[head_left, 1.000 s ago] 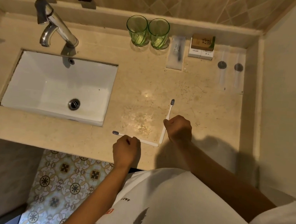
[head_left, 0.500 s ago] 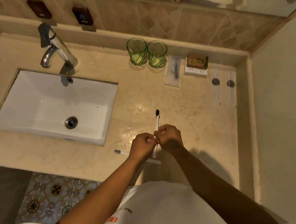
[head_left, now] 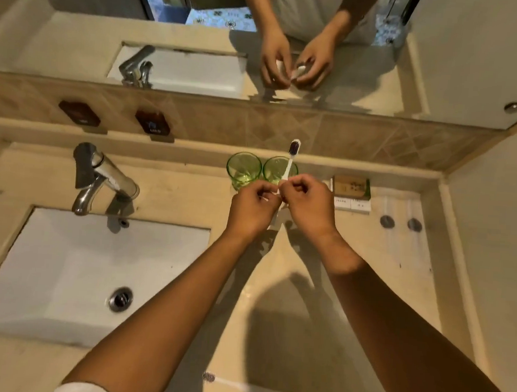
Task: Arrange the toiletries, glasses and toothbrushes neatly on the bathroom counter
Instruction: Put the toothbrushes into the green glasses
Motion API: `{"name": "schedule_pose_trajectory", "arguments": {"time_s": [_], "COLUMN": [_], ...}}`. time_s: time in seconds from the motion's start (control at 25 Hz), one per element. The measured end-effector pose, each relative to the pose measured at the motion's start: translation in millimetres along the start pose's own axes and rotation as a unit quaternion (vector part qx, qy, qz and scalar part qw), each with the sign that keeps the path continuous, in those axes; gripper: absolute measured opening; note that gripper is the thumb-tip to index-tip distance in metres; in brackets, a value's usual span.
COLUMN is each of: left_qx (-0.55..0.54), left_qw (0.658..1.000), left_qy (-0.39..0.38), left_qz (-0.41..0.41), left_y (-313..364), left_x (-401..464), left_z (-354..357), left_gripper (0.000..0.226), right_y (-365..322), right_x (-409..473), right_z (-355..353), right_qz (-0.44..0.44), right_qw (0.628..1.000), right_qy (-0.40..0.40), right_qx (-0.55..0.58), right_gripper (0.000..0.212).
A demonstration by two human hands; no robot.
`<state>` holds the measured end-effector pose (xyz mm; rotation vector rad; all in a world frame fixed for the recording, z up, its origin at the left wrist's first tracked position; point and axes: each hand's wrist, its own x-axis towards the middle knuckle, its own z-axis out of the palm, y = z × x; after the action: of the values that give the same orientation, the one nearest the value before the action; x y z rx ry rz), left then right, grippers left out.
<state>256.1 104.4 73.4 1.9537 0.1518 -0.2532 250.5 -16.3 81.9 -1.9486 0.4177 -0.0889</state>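
Both hands hold one white toothbrush (head_left: 291,160) upright, dark bristles on top, in front of two green glasses (head_left: 243,169) at the back of the counter. My left hand (head_left: 255,206) pinches the lower handle; my right hand (head_left: 307,204) grips it just beside. The toothbrush rises over the right-hand glass (head_left: 276,169). A second white toothbrush (head_left: 247,387) lies flat near the counter's front edge between my forearms. Small toiletry boxes (head_left: 351,191) sit right of the glasses. A clear packet behind my hands is mostly hidden.
A white sink (head_left: 62,274) with a chrome faucet (head_left: 99,174) fills the left side. Two flat clear sachets with dark round caps (head_left: 400,223) lie at the back right. A side wall (head_left: 492,243) bounds the counter on the right; a mirror (head_left: 201,38) hangs above.
Both hands lifted the toothbrush off the counter and carried it back toward the glasses. The head camera tilted up, so the mirror is now visible. The other toothbrush stayed put.
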Motion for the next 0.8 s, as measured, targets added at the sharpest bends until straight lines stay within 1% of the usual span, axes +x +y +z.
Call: {"name": "schedule_pose_trajectory", "arguments": {"time_s": [0.08,0.12,0.2,0.28,0.36,0.48,0.64,0.72,0.8], "left_qx": [-0.004,0.001,0.026,0.072,0.121,0.181,0.202,0.215,0.204], "left_qw": [0.999,0.998,0.995,0.991,0.984,0.97,0.965,0.96,0.958], "left_qy": [-0.012,-0.02,-0.028,-0.019,-0.004,-0.008,-0.025,0.01,0.082], "left_qz": [0.036,0.056,0.089,0.11,0.134,0.163,0.168,0.179,0.183], "left_y": [16.6,22.2,27.3,24.6,20.1,13.9,2.0,-3.3,-16.2], "left_x": [32.8,46.4,64.4,80.0,93.7,108.0,112.5,106.9,87.7], "left_z": [-0.2,0.5,1.6,3.1,3.7,4.1,-0.5,-3.3,-5.0], "left_gripper": [0.01,0.009,0.01,0.015,0.018,0.018,0.018,0.018,0.014], "right_y": [-12.4,-15.3,-15.9,-11.7,-5.1,3.8,17.8,26.1,31.4], "right_x": [29.2,41.5,56.0,66.5,73.3,79.1,85.0,88.9,93.6], "right_z": [-2.7,-4.2,-6.8,-6.3,-3.8,2.7,14.0,19.2,21.9], "right_qz": [-0.021,-0.029,-0.041,-0.051,-0.066,-0.084,-0.073,-0.054,-0.037], "right_qw": [0.999,0.998,0.996,0.995,0.993,0.989,0.992,0.994,0.996], "right_qy": [0.042,0.058,0.074,0.085,0.09,0.096,0.083,0.073,0.06], "right_qx": [0.011,0.015,0.004,-0.023,-0.046,-0.08,-0.066,-0.054,-0.062], "right_gripper": [0.004,0.007,0.01,0.008,0.011,0.012,0.015,0.02,0.024]}}
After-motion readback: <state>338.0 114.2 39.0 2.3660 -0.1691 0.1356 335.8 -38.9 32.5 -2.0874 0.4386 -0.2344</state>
